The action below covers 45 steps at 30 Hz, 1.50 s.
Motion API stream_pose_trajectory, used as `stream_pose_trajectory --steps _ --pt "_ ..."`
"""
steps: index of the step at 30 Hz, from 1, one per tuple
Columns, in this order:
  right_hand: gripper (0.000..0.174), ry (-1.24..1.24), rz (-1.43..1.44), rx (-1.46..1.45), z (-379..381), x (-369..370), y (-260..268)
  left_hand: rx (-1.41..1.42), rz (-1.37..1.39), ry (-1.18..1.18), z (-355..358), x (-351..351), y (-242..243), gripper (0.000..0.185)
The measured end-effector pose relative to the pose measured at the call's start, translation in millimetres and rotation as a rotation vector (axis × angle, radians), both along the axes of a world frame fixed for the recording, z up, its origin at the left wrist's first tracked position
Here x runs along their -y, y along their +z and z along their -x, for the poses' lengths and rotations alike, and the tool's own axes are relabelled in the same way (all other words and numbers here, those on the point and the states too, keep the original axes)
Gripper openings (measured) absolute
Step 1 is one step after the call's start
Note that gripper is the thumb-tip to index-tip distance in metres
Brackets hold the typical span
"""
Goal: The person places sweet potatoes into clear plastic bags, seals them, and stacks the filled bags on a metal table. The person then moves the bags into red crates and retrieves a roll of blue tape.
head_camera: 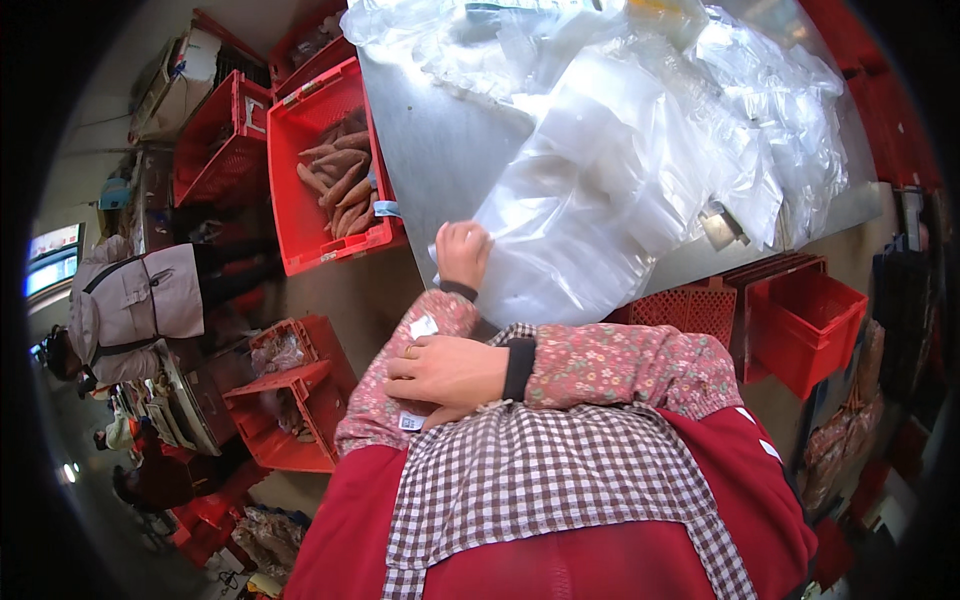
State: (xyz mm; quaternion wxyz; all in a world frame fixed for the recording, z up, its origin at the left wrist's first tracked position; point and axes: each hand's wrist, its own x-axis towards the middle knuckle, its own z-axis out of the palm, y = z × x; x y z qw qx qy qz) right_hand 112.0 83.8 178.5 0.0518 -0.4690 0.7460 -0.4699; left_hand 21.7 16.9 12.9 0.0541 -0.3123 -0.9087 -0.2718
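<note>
My left hand [463, 251] is at the near left side of a metal table, its fingers curled on the corner of a large clear plastic bag [577, 187]. A bit of whitish plastic shows on the far side of those fingers. My right hand [450, 373] crosses over and lies on my left floral sleeve [367, 405], fingers bent; a ring is on one finger. Beside its thumb is a small white label [411, 421] with a printed code. Another white label [424, 326] is on the same sleeve near the wrist. Whether the right fingers grip anything is hidden.
More clear plastic bags [780, 105] cover much of the metal table [427, 142]. At left stands a red crate [289, 217] with sweet potatoes [349, 169]. Red crates [802, 322] sit by the table's near right edge. A person [142, 292] stands farther left.
</note>
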Motion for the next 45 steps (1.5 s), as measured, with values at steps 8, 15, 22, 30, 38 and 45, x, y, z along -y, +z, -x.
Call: stream_pose_trajectory --steps 8,15,22,30,38,45 --pt "0.056 -0.49 0.219 -0.174 21 8 41 1.016 0.055 -0.253 133 -75 63 0.023" --pt "0.092 -0.315 0.111 -0.122 14 19 33 0.416 0.303 -0.535 84 -35 -5 0.03" --pt "0.029 -0.316 0.085 -0.19 11 29 -1 0.468 0.319 -0.167 3 -52 -22 0.048" --pt "0.059 -0.387 0.102 -0.169 1 -46 8 0.098 -0.006 -0.369 -10 -144 70 0.053" --pt "0.082 -1.078 -0.018 -0.021 -36 -238 -65 1.888 -0.585 -0.153 -21 -148 95 0.04" --pt "0.098 -1.2 -0.039 0.302 -92 -320 -77 1.344 -0.062 -0.446 -44 -198 114 0.023"
